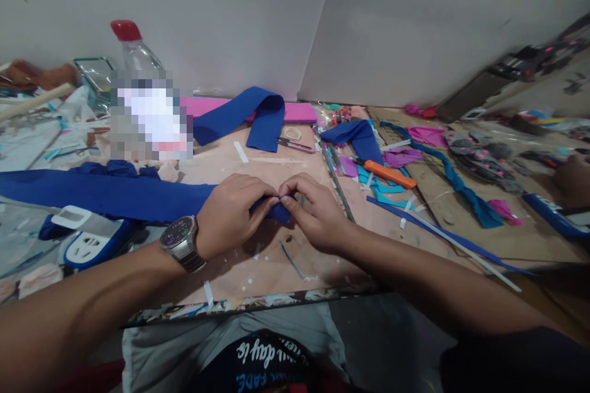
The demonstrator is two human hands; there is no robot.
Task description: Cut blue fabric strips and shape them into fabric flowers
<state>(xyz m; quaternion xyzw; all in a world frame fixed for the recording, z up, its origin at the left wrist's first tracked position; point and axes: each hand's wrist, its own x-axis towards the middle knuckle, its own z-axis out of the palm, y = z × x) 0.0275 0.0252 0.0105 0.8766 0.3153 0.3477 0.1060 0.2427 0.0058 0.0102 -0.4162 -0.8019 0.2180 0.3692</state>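
Observation:
Both hands meet over the middle of the table, pinching the end of a long blue fabric strip. My left hand, with a watch on its wrist, closes thumb and fingers on the cloth. From the right, my right hand grips the same tip between thumb and forefinger. A small folded flap of the cloth hangs below the fingertips. The rest of the strip runs left across the table. Behind the hands lies another piece of blue fabric, looped over on itself.
An orange cutter lies among scraps on the right, near a thin white strip. Small scissors and a tape roll sit behind. A red-capped bottle stands back left; a blue-and-white power strip lies left. Another person's hand is far right.

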